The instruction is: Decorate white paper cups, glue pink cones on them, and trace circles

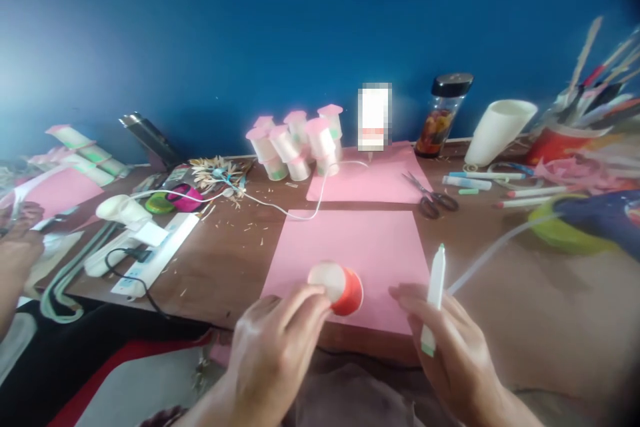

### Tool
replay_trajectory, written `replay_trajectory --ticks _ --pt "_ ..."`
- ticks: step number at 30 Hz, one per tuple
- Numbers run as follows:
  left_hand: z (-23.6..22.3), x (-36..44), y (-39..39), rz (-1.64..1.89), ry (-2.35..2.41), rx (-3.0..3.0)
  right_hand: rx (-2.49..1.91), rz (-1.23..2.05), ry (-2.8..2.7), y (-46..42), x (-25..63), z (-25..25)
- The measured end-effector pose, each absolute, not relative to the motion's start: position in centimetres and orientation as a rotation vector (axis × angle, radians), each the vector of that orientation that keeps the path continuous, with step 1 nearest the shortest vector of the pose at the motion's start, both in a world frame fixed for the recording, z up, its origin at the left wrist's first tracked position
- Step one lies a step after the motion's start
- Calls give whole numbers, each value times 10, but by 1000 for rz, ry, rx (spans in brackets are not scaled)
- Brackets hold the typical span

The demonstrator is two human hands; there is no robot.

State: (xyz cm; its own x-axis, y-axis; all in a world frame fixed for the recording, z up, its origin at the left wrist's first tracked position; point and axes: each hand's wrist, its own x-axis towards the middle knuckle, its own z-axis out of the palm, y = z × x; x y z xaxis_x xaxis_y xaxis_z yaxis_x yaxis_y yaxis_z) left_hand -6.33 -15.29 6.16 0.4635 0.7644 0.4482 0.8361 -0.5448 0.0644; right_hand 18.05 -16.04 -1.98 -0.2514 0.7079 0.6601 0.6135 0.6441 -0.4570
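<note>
My left hand (280, 340) is closed on a small red and white paper cup (350, 292), which looks tilted, its pale round end towards the upper left. Under the cup lies a sheet of pink paper (300, 247) near the table's front edge. A white marker with a green tip (436, 280) points upward in my right hand (455, 340), gripped between thumb and fingers. This hand is over the right edge of the pink sheet, apart from the cup.
Behind lie more pink paper (390, 180), scissors (430, 200) and several pink-topped cup towers (295, 147). A bottle (443, 117), a white tube (497, 130) and markers (467, 181) are right. Left are a power strip (155, 253), cables and another person's hand (20, 240).
</note>
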Motion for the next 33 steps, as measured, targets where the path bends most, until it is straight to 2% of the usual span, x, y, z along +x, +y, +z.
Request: replay_trajectory --ticks 5,11,17,33 --pt "47 -48 -151 -687 -1445 -2521 -1002 145 -1969 -158 180 -16" --pt "23 -73 -155 -989 -1571 -2403 -1028 108 -1997 -147 162 18" --pt "0 -102 -153 -712 -1829 -2390 -1051 131 -2030 -127 126 31" --pt "-12 -90 -146 -410 -1855 -2458 -1201 67 -1986 -116 100 30"
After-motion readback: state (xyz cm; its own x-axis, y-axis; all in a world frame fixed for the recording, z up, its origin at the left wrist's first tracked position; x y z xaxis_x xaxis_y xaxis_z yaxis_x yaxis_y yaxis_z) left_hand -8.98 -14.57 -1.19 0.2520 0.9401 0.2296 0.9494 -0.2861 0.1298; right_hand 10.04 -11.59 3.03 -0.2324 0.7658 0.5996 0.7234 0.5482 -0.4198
